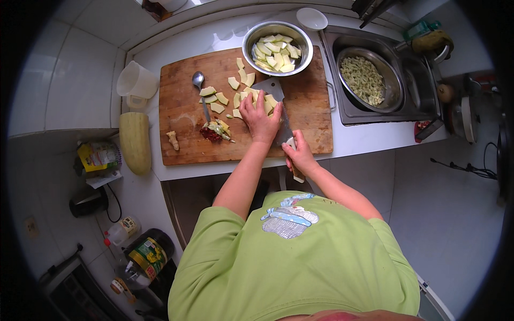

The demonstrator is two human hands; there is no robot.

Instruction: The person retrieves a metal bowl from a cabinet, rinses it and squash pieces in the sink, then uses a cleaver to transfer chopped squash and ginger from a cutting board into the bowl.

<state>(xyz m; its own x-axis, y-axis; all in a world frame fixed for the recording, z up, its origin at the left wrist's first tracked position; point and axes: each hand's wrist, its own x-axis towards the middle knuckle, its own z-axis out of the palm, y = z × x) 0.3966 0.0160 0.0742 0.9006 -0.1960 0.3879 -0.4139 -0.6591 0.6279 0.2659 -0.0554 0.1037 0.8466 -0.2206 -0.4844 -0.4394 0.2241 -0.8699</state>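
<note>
On a wooden cutting board [182, 116] lie pale slices of squash or melon [233, 83]. My left hand [261, 118] rests with spread fingers over a cluster of these slices, partly hiding them. My right hand [299, 152] grips the handle of a cleaver [284, 124], whose broad blade lies low beside and partly behind the left hand. A steel bowl [308, 56] with more slices stands at the board's back edge. Left of the slices are a metal spoon [198, 79], a small heap of chopped aromatics [221, 129] with red paste or chilli [210, 135], and a piece of ginger [173, 140].
A large pale gourd [135, 142] and a white plastic jug [136, 82] stand left of the board. At right, the sink [341, 116] holds a steel basin [395, 96] of chopped pale-green food. A white bowl [312, 19] sits behind. Oil bottles [148, 257] are at lower left.
</note>
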